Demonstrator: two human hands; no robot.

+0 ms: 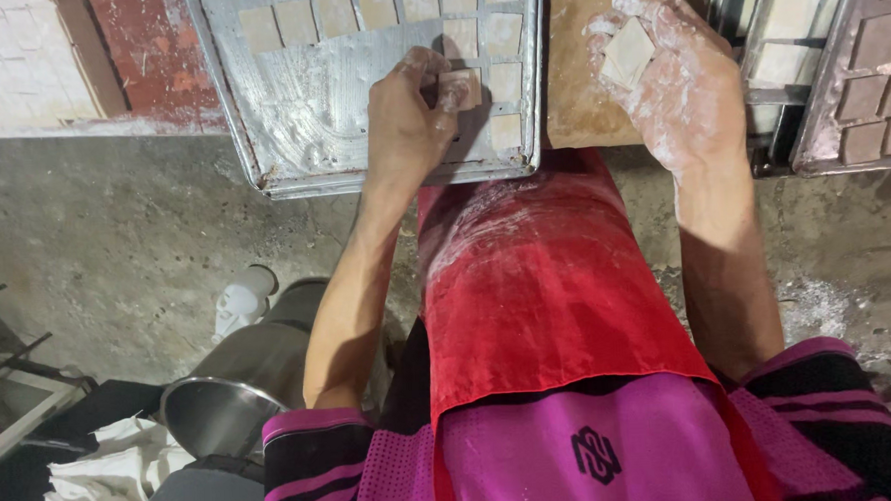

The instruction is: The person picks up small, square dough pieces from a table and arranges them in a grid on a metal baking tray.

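Pressing one pale square block onto the metal tray, your left hand pinches it closed; your right hand, flour-dusted, cups another cream, flat-faced square piece above the brown board

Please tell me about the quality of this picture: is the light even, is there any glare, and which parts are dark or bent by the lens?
Head view: light is soft and fairly even; mild glare on the metal tray near the left hand and on the steel pot; the lower left corner is dark; the right hand, holding a pale square piece, is sharp; wide-lens bending shows at the edges.
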